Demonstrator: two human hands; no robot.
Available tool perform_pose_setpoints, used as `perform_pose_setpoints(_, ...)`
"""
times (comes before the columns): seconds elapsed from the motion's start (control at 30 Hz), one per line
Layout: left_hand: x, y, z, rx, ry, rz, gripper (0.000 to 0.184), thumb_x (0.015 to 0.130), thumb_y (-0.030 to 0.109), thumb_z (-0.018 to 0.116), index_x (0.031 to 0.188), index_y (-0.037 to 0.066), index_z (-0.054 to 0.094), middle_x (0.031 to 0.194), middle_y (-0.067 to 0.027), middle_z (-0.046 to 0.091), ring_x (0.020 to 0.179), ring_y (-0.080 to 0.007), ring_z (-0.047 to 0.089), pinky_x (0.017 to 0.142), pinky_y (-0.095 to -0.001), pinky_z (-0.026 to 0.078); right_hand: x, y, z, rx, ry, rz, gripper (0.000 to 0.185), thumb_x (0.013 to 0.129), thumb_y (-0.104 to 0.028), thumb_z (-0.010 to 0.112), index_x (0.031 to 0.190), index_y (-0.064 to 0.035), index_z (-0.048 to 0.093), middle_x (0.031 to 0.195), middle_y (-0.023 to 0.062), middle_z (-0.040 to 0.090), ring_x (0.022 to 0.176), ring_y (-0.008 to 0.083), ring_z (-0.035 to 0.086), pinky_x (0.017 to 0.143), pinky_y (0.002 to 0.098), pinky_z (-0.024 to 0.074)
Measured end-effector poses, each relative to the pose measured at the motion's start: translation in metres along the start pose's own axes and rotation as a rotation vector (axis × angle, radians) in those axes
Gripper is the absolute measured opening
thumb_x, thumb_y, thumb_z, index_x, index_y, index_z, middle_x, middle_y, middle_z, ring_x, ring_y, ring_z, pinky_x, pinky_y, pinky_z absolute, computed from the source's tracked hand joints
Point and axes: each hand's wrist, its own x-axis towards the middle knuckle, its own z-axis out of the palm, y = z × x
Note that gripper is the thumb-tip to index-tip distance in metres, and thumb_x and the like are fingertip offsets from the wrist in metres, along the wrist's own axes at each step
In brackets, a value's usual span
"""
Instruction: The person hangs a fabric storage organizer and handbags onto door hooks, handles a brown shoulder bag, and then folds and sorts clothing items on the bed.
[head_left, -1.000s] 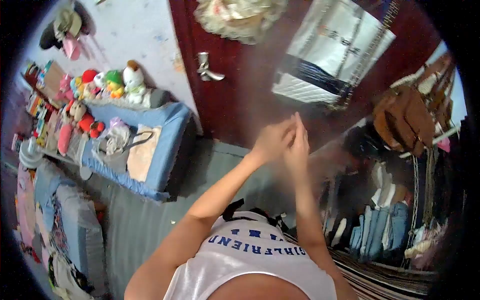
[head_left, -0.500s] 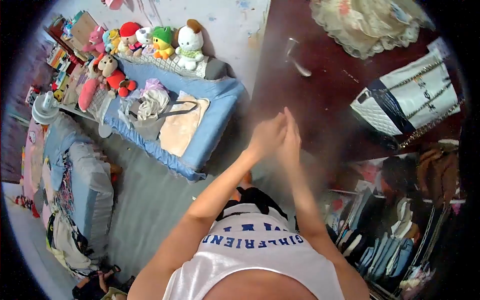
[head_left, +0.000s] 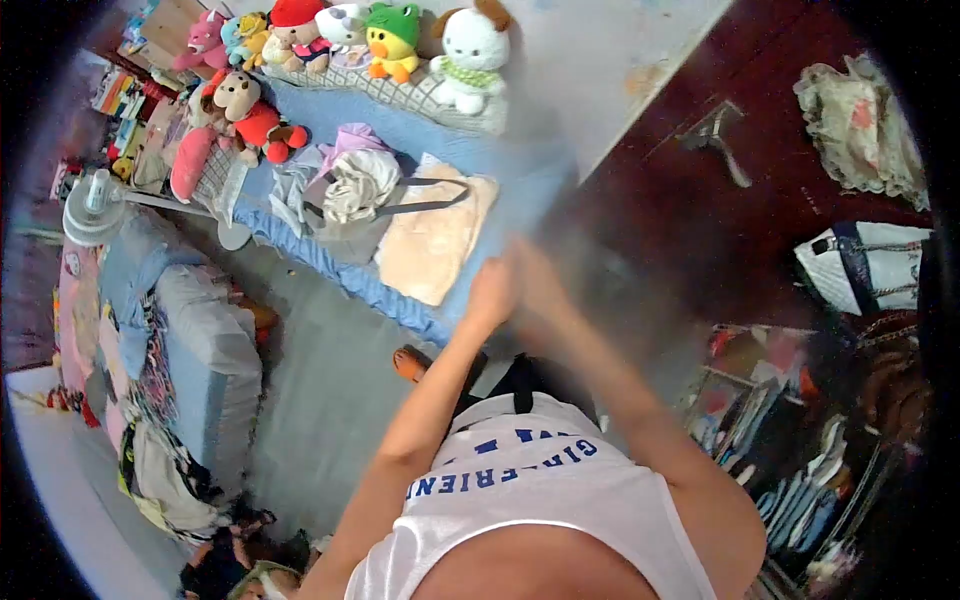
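My left hand (head_left: 493, 292) and my right hand (head_left: 533, 278) are close together in front of my body, seemingly touching. Motion smears the fingers, most of all on the right, and I cannot make out anything held. Just beyond them is the blue-covered bed (head_left: 400, 308), with a folded beige cloth (head_left: 438, 240) on it. Farther left on the bed lies a crumpled pale garment (head_left: 360, 187) beside a dark strap (head_left: 425, 208).
Plush toys (head_left: 470, 60) line the bed's far side. A white fan (head_left: 95, 208) stands left, near a second bed (head_left: 200, 390). To the right are a white-and-navy bag (head_left: 835, 268), a lacy cloth (head_left: 865, 130) and a rack of folded clothes (head_left: 800, 500).
The view has turned, so the bag and the lacy cloth sit farther right. My joined hands have shifted left, towards the beige cloth, and look more blurred.
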Motion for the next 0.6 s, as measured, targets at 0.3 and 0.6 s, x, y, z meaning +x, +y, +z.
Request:
perform_pose_setpoints(0.3,-0.065,-0.146,-0.151,0.039,-0.319,-0.07,0.027,0.081,0.014,0.052,0.106,0.005,0.058,0.095,-0.02,0.064,0.088,-0.0391,0.06,0.076,-0.0467,0.047,0.007,-0.104,0.187,0.125,-0.069,0.144,0.068,0.072,0.002,0.059,0.134,-0.0119,0.035,0.098,0.0194,0.063,0.095,0.0363,0.06,0.079,0.0429,0.047)
perform_pose_setpoints(0.6,-0.064,-0.232,-0.179,-0.012,-0.309,-0.037,0.028,0.082,0.013,0.054,0.108,0.004,0.057,0.092,-0.0197,0.064,0.088,-0.038,0.059,0.078,-0.0446,0.046,0.037,-0.085,0.289,0.11,-0.011,0.17,0.07,0.071,0.001,0.062,0.134,-0.0122,0.034,0.101,0.0204,0.061,0.094,0.037,0.06,0.078,0.0422,0.0479)
